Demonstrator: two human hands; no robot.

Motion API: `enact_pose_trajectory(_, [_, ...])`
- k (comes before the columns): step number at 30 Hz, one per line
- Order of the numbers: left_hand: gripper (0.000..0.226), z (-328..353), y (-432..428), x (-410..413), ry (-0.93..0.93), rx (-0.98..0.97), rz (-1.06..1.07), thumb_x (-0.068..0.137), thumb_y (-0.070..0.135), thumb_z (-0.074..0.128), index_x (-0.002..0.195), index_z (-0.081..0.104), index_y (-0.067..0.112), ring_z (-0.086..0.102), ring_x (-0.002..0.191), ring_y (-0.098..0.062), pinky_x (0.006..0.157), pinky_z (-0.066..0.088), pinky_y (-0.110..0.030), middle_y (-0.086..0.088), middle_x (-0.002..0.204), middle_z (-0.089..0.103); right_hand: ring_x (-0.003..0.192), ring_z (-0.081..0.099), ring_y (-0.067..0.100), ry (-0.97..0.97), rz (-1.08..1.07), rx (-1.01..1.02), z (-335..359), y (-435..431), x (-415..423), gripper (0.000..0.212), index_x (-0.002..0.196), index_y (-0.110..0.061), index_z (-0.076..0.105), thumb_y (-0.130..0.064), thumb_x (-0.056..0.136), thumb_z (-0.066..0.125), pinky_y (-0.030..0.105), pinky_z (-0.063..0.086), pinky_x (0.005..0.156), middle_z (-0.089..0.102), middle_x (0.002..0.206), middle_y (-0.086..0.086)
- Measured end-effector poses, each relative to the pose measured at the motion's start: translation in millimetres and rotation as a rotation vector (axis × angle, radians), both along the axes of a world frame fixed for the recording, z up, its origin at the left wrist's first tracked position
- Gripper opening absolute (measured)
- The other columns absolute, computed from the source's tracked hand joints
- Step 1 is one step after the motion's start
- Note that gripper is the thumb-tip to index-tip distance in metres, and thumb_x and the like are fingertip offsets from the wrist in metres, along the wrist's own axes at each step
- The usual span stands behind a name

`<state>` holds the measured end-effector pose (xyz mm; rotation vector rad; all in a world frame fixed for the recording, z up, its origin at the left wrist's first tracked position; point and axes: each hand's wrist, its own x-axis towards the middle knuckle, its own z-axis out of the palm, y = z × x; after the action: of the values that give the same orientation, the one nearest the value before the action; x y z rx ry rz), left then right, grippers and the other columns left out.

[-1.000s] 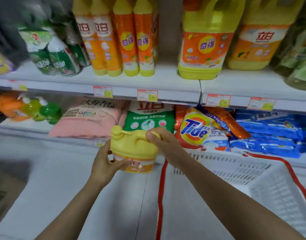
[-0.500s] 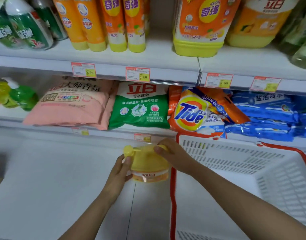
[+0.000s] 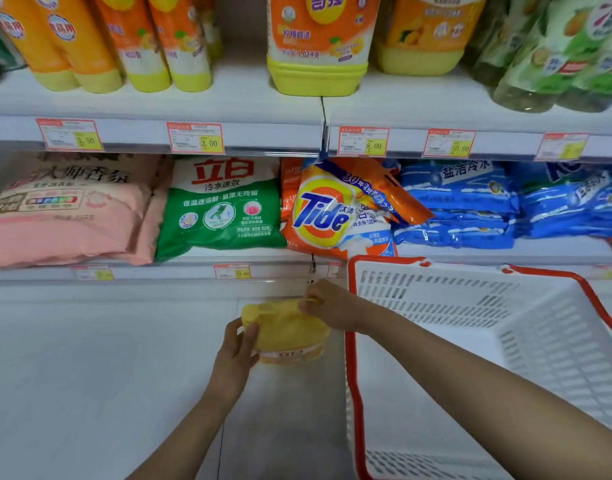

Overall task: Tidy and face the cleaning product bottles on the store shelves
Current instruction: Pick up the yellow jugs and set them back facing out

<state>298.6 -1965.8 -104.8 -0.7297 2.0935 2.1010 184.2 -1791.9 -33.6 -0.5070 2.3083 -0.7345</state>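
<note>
now my right hand point(image 3: 327, 306) grips the yellow jug point(image 3: 287, 332) by its handle; my left hand point(image 3: 237, 351) cups its side beside the white basket point(image 3: 540, 344).

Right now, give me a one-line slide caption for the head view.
Right hand grips the handle of the yellow jug, left hand holds its side, beside a white basket.

I was looking into a shop, in an aisle of cleaning goods. White shelves point(image 3: 228, 98) ran in tiers, and each front edge carried printed price tags point(image 3: 195, 137) with yellow price boxes. Orange and yellow detergent bottles point(image 3: 318, 39) stood in rows of the same kind on the upper tier, stacked washing-powder bags point(image 3: 323, 209) lay on the tier below, and a white shopping basket point(image 3: 436, 296) with a red rim sat at the right.
</note>
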Motion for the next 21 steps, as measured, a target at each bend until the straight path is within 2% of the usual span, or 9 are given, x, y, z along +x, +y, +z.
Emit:
enact_pose_trajectory(2, [0.039, -3, -8, 0, -0.008, -0.044, -0.012, 0.096, 0.047, 0.052, 0.124, 0.046, 0.021, 0.06, 0.108, -0.019, 0.089, 0.052, -0.037, 0.003, 0.109, 0.061, 0.075, 0.045, 0.021, 0.003, 0.057, 0.055, -5, -6, -4, 0.036, 0.069, -0.011, 0.042, -0.026, 0.102, 0.046, 0.032, 0.035, 0.069, 0.046, 0.081, 0.006])
enact_pose_trajectory(4, [0.063, -6, -18, -1, -0.023, -0.102, -0.041, 0.074, 0.072, 0.052, 0.122, 0.046, 0.031, 0.06, 0.11, -0.019, 0.098, 0.05, -0.045, 0.007, 0.112, 0.062, 0.07, 0.041, 0.021, 0.001, 0.103, 0.106, -8, -14, -6, 0.041, 0.064, -0.012, 0.036, -0.025, 0.103, 0.045, 0.033, 0.032, 0.066, 0.041, 0.071, 0.005])
enact_pose_trajectory(6, [0.075, -10, -27, -3, -0.028, -0.131, -0.056, 0.066, 0.079, 0.048, 0.124, 0.045, 0.032, 0.059, 0.112, -0.021, 0.101, 0.047, -0.051, 0.006, 0.114, 0.062, 0.07, 0.041, 0.022, 0.006, 0.122, 0.141, -8, -22, -8, 0.04, 0.067, -0.009, 0.039, -0.026, 0.103, 0.044, 0.033, 0.031, 0.063, 0.042, 0.073, 0.006])
enact_pose_trajectory(9, [0.085, -11, -35, -4, -0.048, -0.146, -0.087, 0.061, 0.086, 0.049, 0.126, 0.043, 0.031, 0.059, 0.113, -0.02, 0.102, 0.046, -0.051, 0.012, 0.114, 0.06, 0.074, 0.044, 0.023, 0.002, 0.129, 0.148, -6, -28, -8, 0.035, 0.078, -0.005, 0.046, -0.029, 0.103, 0.045, 0.032, 0.031, 0.061, 0.046, 0.085, 0.011])
enact_pose_trajectory(11, [0.088, -11, -40, -3, -0.057, -0.162, -0.138, 0.058, 0.093, 0.045, 0.125, 0.043, 0.035, 0.058, 0.114, -0.019, 0.104, 0.045, -0.049, 0.014, 0.116, 0.06, 0.076, 0.043, 0.024, 0.003, 0.114, 0.113, -9, -28, -9, 0.037, 0.073, -0.007, 0.042, -0.029, 0.102, 0.047, 0.032, 0.03, 0.061, 0.045, 0.085, 0.013])
enact_pose_trajectory(14, [0.075, 2, -46, -1, -0.087, -0.244, -0.241, 0.075, 0.087, 0.034, 0.128, 0.045, 0.035, 0.056, 0.117, -0.02, 0.105, 0.041, -0.039, 0.014, 0.119, 0.06, 0.075, 0.042, 0.024, 0.023, 0.105, 0.083, -14, -30, -10, 0.039, 0.069, -0.009, 0.039, -0.029, 0.101, 0.049, 0.033, 0.031, 0.067, 0.045, 0.083, 0.015])
enact_pose_trajectory(17, [0.066, 14, -55, 0, -0.086, -0.382, -0.316, 0.089, 0.075, 0.027, 0.133, 0.049, 0.031, 0.052, 0.115, -0.013, 0.097, 0.034, -0.028, 0.01, 0.126, 0.057, 0.08, 0.046, 0.024, 0.013, 0.12, 0.082, -14, -32, -11, 0.032, 0.082, -0.006, 0.049, -0.031, 0.101, 0.05, 0.032, 0.034, 0.071, 0.049, 0.087, 0.015])
enact_pose_trajectory(19, [0.056, 25, -62, -4, -0.025, -0.608, -0.245, 0.096, 0.059, 0.035, 0.134, 0.051, 0.022, 0.056, 0.113, -0.016, 0.091, 0.037, -0.028, 0.004, 0.127, 0.061, 0.09, 0.051, 0.018, 0.047, 0.123, 0.05, -3, -30, -14, 0.027, 0.098, -0.007, 0.058, -0.033, 0.101, 0.053, 0.03, 0.039, 0.078, 0.059, 0.099, 0.01])
enact_pose_trajectory(21, [0.039, 45, -65, -15, 0.126, -0.834, -0.106, 0.1, 0.034, 0.048, 0.132, 0.053, 0.014, 0.057, 0.115, -0.022, 0.088, 0.039, -0.029, -0.004, 0.127, 0.061, 0.091, 0.054, 0.012, 0.152, 0.061, -0.113, 25, -26, -23, 0.021, 0.104, -0.008, 0.062, -0.027, 0.1, 0.056, 0.022, 0.042, 0.077, 0.061, 0.101, 0.0])
